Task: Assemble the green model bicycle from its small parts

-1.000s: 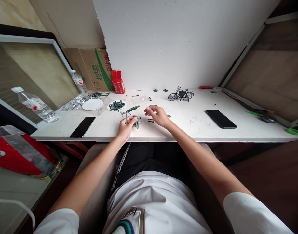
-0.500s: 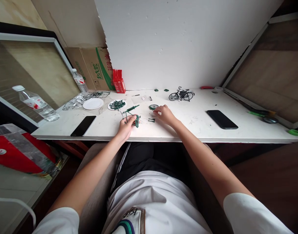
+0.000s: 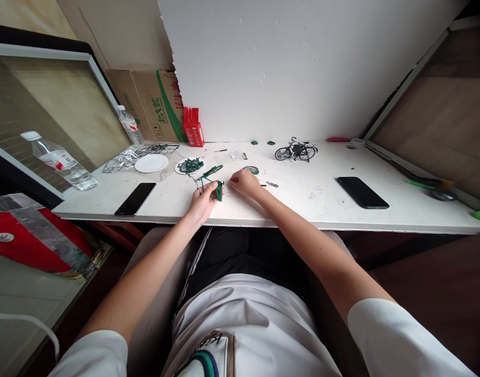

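Note:
My left hand (image 3: 203, 201) is closed on a green model bicycle frame (image 3: 209, 180), held just above the white table. To its right, my right hand (image 3: 243, 183) has its thumb and fingers pinched together near the frame; whatever is between them is too small to make out. Behind my right hand lies a green wheel (image 3: 251, 170), partly hidden by it. Small dark parts (image 3: 272, 184) lie right of my right wrist. A round white plate with green parts (image 3: 190, 165) sits behind the bicycle frame.
A finished black model bicycle (image 3: 296, 151) stands at the back. Phones lie left (image 3: 135, 199) and right (image 3: 362, 192) on the table (image 3: 303, 209). An unfilled white plate (image 3: 151, 163), a water bottle (image 3: 61, 162) and a red box (image 3: 194, 127) are on the left.
My right hand has moved left from beside the wheel and small parts to near the green frame. My left hand keeps its hold; the frame has turned slightly. The view has shifted a little.

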### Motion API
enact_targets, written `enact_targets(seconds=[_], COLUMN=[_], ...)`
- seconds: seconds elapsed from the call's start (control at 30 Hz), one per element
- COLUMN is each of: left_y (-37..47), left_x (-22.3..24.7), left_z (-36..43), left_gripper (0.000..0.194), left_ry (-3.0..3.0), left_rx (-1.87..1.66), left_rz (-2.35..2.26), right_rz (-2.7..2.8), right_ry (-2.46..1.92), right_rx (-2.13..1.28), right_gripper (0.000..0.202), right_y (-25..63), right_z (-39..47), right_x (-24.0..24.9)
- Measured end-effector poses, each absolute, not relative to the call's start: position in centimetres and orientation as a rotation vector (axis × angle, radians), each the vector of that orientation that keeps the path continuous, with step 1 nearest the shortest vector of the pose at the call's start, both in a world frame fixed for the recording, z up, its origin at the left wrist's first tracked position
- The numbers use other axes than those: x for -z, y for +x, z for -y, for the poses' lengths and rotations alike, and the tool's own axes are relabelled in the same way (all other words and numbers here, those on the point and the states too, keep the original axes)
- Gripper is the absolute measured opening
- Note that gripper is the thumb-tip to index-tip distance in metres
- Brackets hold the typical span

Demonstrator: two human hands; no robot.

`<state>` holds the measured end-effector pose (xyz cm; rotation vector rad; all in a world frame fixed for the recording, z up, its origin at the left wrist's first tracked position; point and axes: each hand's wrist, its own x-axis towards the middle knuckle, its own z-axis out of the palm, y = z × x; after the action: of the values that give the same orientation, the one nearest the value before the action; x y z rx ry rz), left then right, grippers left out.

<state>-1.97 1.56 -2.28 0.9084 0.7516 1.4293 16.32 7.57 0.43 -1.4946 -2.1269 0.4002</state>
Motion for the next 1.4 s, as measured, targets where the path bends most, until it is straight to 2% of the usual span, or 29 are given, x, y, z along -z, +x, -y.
enact_targets(seconds=[0.33, 0.63, 0.83, 1.1, 1.4], left_y=[-1.9, -1.6, -1.5, -2.1, -2.3], left_x=[2.6, 2.3, 1.9, 1.4, 1.6], left_z=[-1.8, -1.5, -1.2, -1.3, -1.2], left_gripper=[0.033, 0.039, 0.034, 0.013, 0.013], left_ry=[0.92, 0.908, 0.849, 0.593, 0.599], left_rx=[-1.429, -1.436, -1.439, -1.51, -1.516], left_rz=[-0.747, -0.737, -0.703, -0.681, -0.643], right_rz=[2.242, 2.523, 2.631, 2.614, 2.908], right_ry=[-1.616, -1.622, -1.572, -1.642, -1.432], right_rx=[-0.167, 0.105, 0.094, 0.102, 0.377], right_gripper=[0.017, 0.032, 0.028, 0.03, 0.03], right_y=[14.8, 13.2, 14.1, 15.5, 15.0], right_z=[-7.4, -6.7, -6.6, -7.3, -6.7], right_x=[-0.4, -1.1, -2.6, -3.3, -4.3])
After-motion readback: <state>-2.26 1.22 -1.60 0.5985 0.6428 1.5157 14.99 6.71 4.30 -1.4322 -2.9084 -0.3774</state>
